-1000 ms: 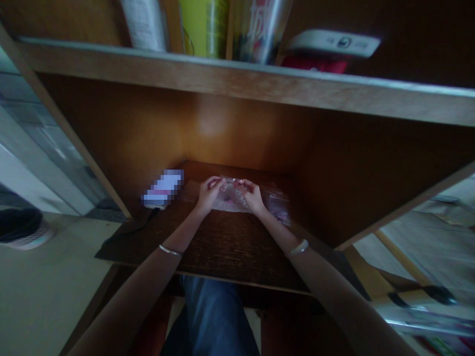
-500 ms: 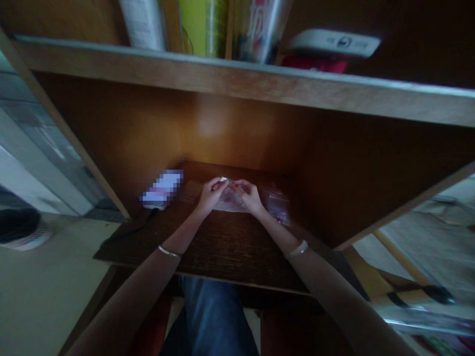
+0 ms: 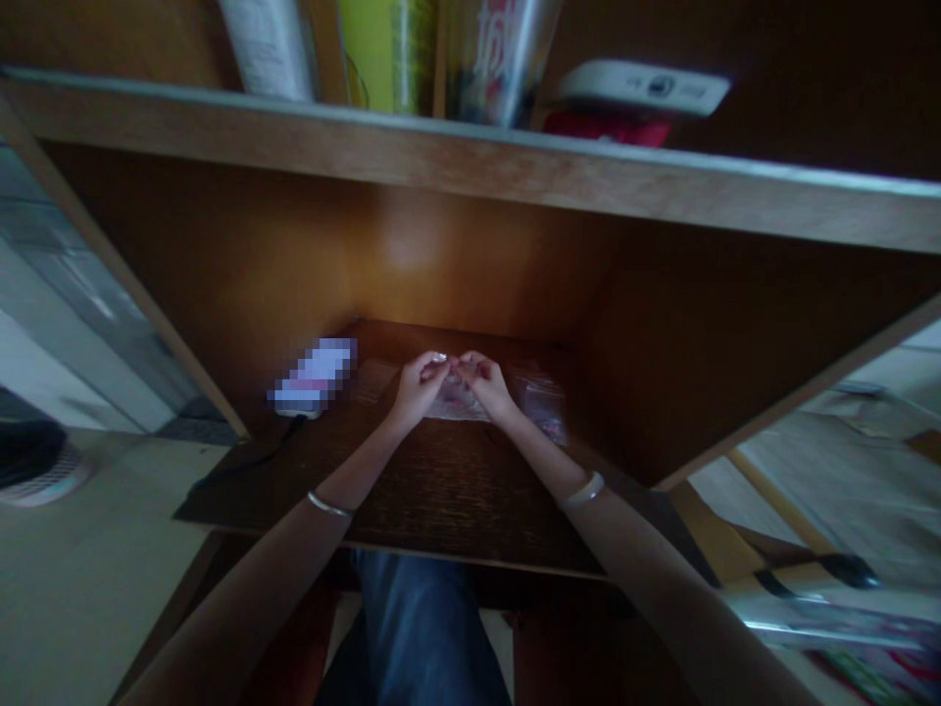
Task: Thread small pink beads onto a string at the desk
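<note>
Over the dark wooden desk (image 3: 441,490), my left hand (image 3: 421,387) and my right hand (image 3: 483,380) meet almost fingertip to fingertip. Both are closed in a pinch. Whatever small thing sits between the fingers is too tiny and dim to name; something shiny glints at the left fingertips. Below and behind the hands lies a clear plastic bag (image 3: 457,404) with small reddish bits in or on it. Right of my right hand rests another clear plastic bag (image 3: 544,400). A faint clear sheet or bag (image 3: 374,378) lies left of my left hand.
A phone with a blurred screen (image 3: 316,378) leans at the desk's left, its cable (image 3: 275,451) running to the front edge. Above, a shelf (image 3: 470,157) holds a white bottle (image 3: 269,49), a yellow container (image 3: 386,54) and a white box (image 3: 647,86). Side panels flank the desk.
The whole view has shifted slightly, so shelf and phone appear a little further left. The fingertips of both hands have come a bit closer together, still pinched.
</note>
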Motion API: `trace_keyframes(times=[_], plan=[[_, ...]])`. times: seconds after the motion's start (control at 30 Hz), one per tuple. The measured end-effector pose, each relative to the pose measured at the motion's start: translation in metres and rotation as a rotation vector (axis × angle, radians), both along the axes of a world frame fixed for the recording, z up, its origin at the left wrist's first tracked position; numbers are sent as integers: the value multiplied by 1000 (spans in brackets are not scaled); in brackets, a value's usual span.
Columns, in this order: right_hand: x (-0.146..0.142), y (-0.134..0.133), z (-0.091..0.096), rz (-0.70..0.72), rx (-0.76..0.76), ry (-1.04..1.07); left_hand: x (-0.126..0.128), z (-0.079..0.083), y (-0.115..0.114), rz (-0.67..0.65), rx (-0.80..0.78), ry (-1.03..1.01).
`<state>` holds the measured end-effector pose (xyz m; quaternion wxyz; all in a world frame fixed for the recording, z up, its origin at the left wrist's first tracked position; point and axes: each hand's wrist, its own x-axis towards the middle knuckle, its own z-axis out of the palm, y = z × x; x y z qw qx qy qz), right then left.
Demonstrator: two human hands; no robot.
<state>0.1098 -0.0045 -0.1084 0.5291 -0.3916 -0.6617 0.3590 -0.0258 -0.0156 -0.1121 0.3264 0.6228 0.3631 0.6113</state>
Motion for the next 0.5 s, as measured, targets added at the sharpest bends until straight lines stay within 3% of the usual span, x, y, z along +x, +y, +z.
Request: trace_keyframes(times=[0.2,0.33,0.5], plan=[[26,-13,22,99,-22,-2,22,8,-11,-61,-147,-166],[68,-35,26,54,-70,-68,49,3,-17,-192,-312,-206],[129,-54,18,40,-109,-220,87,-14,-18,-381,-333,-133]])
